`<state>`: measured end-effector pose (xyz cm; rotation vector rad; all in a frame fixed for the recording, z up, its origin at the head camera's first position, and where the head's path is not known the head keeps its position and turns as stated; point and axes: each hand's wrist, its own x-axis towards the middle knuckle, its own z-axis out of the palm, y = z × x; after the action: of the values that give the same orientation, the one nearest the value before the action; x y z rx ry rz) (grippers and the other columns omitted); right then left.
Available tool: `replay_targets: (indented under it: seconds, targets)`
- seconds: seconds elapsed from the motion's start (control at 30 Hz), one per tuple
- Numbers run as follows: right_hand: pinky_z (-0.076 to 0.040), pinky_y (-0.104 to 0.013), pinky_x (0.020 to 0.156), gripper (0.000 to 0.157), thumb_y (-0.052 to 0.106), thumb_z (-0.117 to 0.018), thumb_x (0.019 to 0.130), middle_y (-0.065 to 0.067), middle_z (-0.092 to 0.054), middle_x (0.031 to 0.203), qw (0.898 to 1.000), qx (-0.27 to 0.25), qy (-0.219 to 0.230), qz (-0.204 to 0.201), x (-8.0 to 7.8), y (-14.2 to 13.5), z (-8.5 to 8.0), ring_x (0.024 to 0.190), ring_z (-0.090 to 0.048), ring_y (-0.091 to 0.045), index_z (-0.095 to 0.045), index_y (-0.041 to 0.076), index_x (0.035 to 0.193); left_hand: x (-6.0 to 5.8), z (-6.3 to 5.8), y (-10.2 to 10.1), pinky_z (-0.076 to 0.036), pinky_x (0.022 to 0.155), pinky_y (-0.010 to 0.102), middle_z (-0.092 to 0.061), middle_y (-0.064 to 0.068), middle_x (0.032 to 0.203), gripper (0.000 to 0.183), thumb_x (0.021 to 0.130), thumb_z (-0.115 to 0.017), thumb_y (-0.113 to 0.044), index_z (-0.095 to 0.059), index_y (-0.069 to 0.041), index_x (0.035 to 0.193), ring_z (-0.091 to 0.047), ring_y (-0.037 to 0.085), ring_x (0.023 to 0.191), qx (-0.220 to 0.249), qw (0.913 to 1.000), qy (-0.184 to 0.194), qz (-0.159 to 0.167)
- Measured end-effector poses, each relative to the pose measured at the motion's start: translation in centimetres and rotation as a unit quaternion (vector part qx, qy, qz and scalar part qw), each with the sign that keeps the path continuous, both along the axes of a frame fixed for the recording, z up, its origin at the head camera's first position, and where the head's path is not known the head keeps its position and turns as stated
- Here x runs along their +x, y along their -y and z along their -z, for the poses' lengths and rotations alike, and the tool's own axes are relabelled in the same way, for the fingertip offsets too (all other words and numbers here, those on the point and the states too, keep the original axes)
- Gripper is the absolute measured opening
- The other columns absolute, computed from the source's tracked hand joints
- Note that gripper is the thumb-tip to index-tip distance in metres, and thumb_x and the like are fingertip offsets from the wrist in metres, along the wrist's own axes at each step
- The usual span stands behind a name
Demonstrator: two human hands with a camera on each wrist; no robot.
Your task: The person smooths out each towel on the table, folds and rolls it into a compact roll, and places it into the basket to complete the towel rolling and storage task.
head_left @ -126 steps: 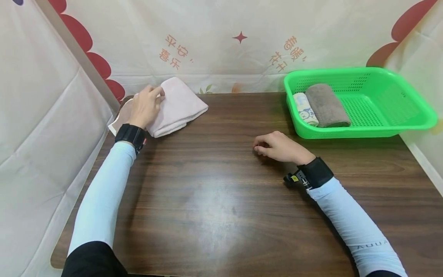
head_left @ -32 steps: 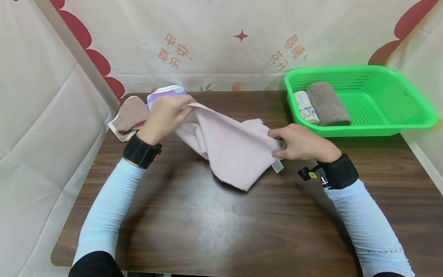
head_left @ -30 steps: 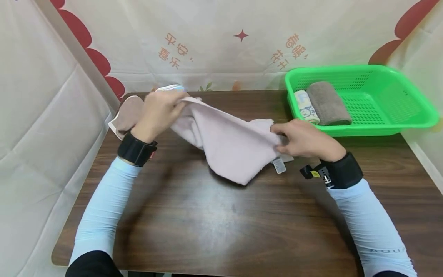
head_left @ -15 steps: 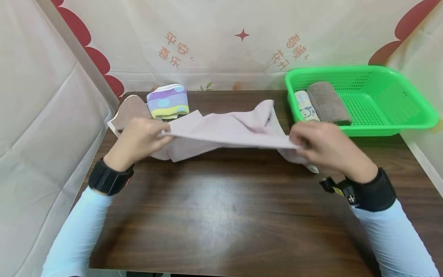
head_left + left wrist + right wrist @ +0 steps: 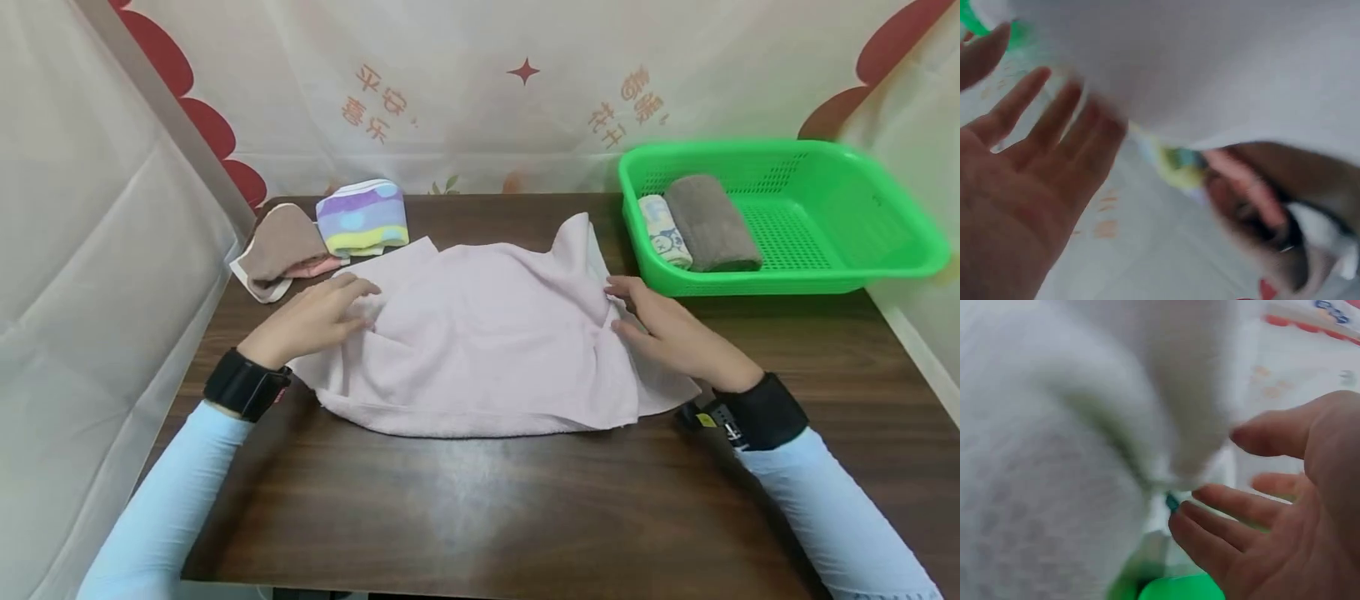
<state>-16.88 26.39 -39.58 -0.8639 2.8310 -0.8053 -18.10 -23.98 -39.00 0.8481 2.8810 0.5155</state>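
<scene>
A pale pink towel (image 5: 487,333) lies loosely spread and rumpled across the middle of the table, its front edge slightly curved. At its left side is my left hand (image 5: 311,317), fingers extended over the cloth. On the other side, my right hand (image 5: 671,333) has its fingers apart at the towel's edge. In the left wrist view, the palm and straight fingers (image 5: 1054,134) are beside the blurred cloth. The right wrist view shows thumb and fingers (image 5: 1229,531) spread next to the towel; whether they touch it I cannot tell.
A green basket (image 5: 855,283) at the back right holds a rolled grey towel (image 5: 712,223) and a small patterned roll (image 5: 664,233). Behind the pink towel on the left lie a folded striped cloth (image 5: 362,218) and a crumpled brown cloth (image 5: 281,246). Curtains border the wooden table (image 5: 465,517).
The pink towel has been lifted from the back left pile, stretched between both hands and laid down in the middle. Both hands have loosened from it. The striped cloth is uncovered.
</scene>
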Motion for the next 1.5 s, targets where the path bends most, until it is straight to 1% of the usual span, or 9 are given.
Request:
replay_targets:
  seconds: [0.13,0.47,0.67,0.8,0.87,0.97,1.1,1.3,1.5]
  targets:
    - [-0.052,-0.059,0.098,0.064,0.017,-0.051,0.107,-0.034,-0.059,0.139,0.997,0.067,0.013,0.024,0.3,0.1,1.0,0.12,-0.066,-0.046,-0.018,0.004,0.16,-0.8,1.3,0.7,-0.04,0.113,0.057,-0.054,0.023,0.146,0.054,0.099,-0.068,-0.024,-0.053,0.0,0.145,-0.049,0.038,0.138,-0.016,0.9987,0.046,-0.012]
    - [-0.053,-0.057,0.072,0.045,0.028,-0.042,0.109,-0.036,-0.069,0.106,0.975,0.2,0.023,0.093,3.9,-2.5,-0.8,0.09,-0.071,-0.044,-0.033,0.009,0.149,2.1,0.1,1.1,-0.04,0.11,0.066,-0.048,0.033,0.147,0.057,0.11,-0.043,-0.042,-0.05,-0.002,0.15,-0.049,0.052,0.136,-0.095,0.9866,0.09,-0.098]
    - [-0.052,-0.053,0.064,0.048,0.036,-0.046,0.107,-0.029,-0.07,0.104,0.955,0.258,0.079,0.124,4.5,-4.9,-2.1,0.085,-0.069,-0.04,-0.049,0.001,0.14,3.4,-0.6,1.8,-0.05,0.092,0.069,-0.058,0.038,0.129,0.047,0.108,-0.049,-0.032,-0.056,-0.002,0.143,-0.059,0.059,0.115,-0.156,0.9763,0.048,-0.142]
    - [-0.052,-0.053,0.065,0.043,0.037,-0.057,0.103,-0.02,-0.071,0.108,0.963,0.23,0.044,0.134,4.1,-5.7,-2.3,0.09,-0.068,-0.035,-0.057,0.006,0.133,3.0,-0.5,2.1,-0.051,0.088,0.068,-0.062,0.03,0.124,0.042,0.101,-0.063,-0.03,-0.062,-0.01,0.137,-0.062,0.052,0.111,-0.134,0.981,0.021,-0.138]
    - [-0.053,-0.059,0.074,0.052,0.036,-0.067,0.099,-0.022,-0.066,0.123,0.973,0.193,0.027,0.123,3.6,-5.6,-1.9,0.103,-0.066,-0.041,-0.053,0.007,0.141,2.5,-0.1,2.2,-0.048,0.098,0.066,-0.058,0.029,0.134,0.047,0.097,-0.067,-0.027,-0.06,-0.01,0.141,-0.058,0.05,0.121,-0.101,0.9886,0.018,-0.11]
    - [-0.046,-0.068,0.096,0.09,0.037,-0.08,0.09,-0.03,-0.047,0.148,0.982,0.147,0.059,0.101,3.0,-5.2,-0.9,0.129,-0.052,-0.051,-0.031,0.008,0.159,1.7,0.8,2.3,-0.038,0.114,0.063,-0.047,0.032,0.149,0.059,0.093,-0.072,-0.021,-0.053,-0.006,0.147,-0.046,0.05,0.137,-0.052,0.9963,0.031,-0.061]
    - [-0.036,-0.071,0.108,0.13,0.047,-0.089,0.078,-0.035,-0.031,0.161,0.974,0.146,0.139,0.107,3.0,-5.1,0.0,0.142,-0.036,-0.059,-0.001,0.011,0.167,1.4,1.6,2.3,-0.029,0.12,0.063,-0.034,0.037,0.156,0.069,0.091,-0.076,-0.021,-0.047,-0.002,0.151,-0.034,0.053,0.146,-0.034,0.9959,0.065,-0.052]
    - [-0.03,-0.081,0.104,0.143,0.064,-0.088,0.067,-0.037,-0.037,0.156,0.96,0.184,0.16,0.138,5.0,-7.9,0.2,0.138,-0.022,-0.073,0.0,0.008,0.166,2.5,1.9,1.0,-0.031,0.114,0.07,-0.036,0.039,0.147,0.079,0.095,-0.072,-0.042,-0.041,0.001,0.153,-0.038,0.06,0.136,-0.089,0.9893,0.077,-0.086]
    - [-0.033,-0.081,0.098,0.134,0.068,-0.081,0.074,-0.048,-0.028,0.151,0.947,0.216,0.18,0.153,6.4,-11.4,0.2,0.133,-0.023,-0.076,-0.01,-0.007,0.16,3.9,1.7,0.0,-0.044,0.093,0.078,-0.033,0.035,0.15,0.089,0.094,-0.064,-0.062,-0.033,-0.009,0.159,-0.039,0.067,0.129,-0.131,0.9716,0.119,-0.157]
